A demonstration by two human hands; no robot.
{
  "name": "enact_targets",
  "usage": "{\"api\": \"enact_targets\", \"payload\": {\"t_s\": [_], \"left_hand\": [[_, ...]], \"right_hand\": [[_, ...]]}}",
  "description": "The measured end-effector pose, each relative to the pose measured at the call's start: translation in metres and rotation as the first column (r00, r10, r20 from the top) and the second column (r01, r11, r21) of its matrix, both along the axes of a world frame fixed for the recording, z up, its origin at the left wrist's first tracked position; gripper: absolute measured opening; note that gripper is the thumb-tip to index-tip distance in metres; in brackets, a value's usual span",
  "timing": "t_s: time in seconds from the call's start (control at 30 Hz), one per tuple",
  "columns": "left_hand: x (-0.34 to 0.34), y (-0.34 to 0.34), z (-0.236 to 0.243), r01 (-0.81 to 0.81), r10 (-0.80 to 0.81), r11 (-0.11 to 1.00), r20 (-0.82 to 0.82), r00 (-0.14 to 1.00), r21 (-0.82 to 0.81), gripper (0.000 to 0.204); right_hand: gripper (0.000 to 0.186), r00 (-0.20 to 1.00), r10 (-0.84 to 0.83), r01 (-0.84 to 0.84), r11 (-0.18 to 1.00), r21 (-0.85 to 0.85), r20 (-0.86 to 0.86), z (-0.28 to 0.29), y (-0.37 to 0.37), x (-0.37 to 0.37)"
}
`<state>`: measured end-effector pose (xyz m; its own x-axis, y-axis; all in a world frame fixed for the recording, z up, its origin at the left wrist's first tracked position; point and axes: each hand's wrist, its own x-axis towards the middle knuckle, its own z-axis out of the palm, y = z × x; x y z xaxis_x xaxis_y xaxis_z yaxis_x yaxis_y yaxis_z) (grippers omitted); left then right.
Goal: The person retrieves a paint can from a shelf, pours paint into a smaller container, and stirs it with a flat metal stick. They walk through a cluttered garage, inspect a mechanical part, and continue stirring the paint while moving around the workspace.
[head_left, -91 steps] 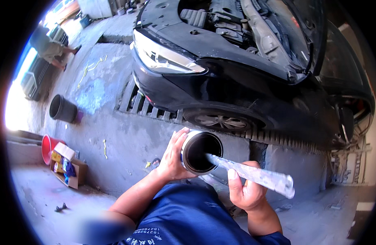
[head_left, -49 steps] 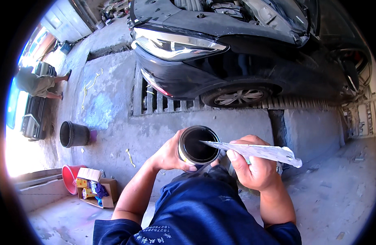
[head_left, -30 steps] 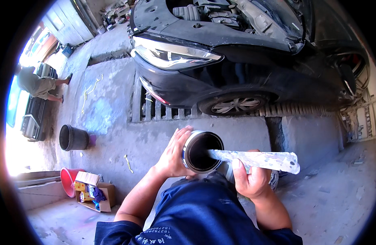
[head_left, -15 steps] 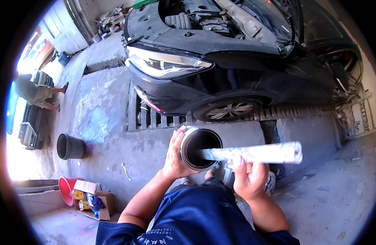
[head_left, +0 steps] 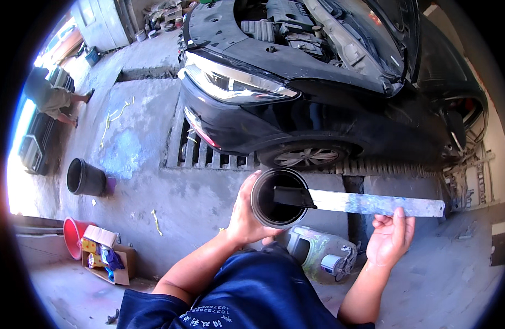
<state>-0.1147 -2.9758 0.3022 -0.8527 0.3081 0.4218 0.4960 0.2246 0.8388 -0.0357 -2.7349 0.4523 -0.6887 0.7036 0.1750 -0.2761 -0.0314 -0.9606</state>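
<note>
White, paint-smeared flat stick [head_left: 367,203] pinched by right grip [head_left: 390,241], black-coated end over round, metal-rimmed can [head_left: 279,224] clasped by left grip [head_left: 244,217].

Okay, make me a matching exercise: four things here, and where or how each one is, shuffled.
Things:
1. open round can with a black inside
2. long flat stirrer smeared white and blue
3. brown cardboard box
4. shiny black car

Places and states:
A. beside the red plastic bucket
B. engine exposed
C. in the left hand
D. coated black at one end

Pairs: 1-C, 2-D, 3-A, 4-B.
</note>
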Motion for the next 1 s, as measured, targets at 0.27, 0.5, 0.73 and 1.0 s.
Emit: {"api": "enact_targets", "payload": {"t_s": [0.27,0.5,0.73,1.0], "left_hand": [[0.006,0.008,0.008,0.009,-0.009,1.000,-0.046,0.999,0.017,0.113],[0.014,0.019,-0.001,0.054,-0.052,0.994,-0.016,0.998,0.098,0.112],[0.018,0.024,0.000,0.099,-0.100,0.994,0.030,0.994,0.038,0.112],[0.023,0.028,-0.004,0.231,-0.232,0.973,0.043,0.972,0.023,0.116]], "right_hand": [[0.014,0.998,-0.058,0.060,0.997,0.047,-0.024,0.017,0.015,0.014],[0.015,0.999,-0.045,0.046,0.974,0.221,-0.010,0.031,0.010,0.026],[0.018,0.999,-0.048,0.046,0.960,0.275,-0.001,0.030,0.005,0.028],[0.015,0.964,0.185,-0.264,0.714,0.649,0.190,0.018,-0.016,0.024]]}}
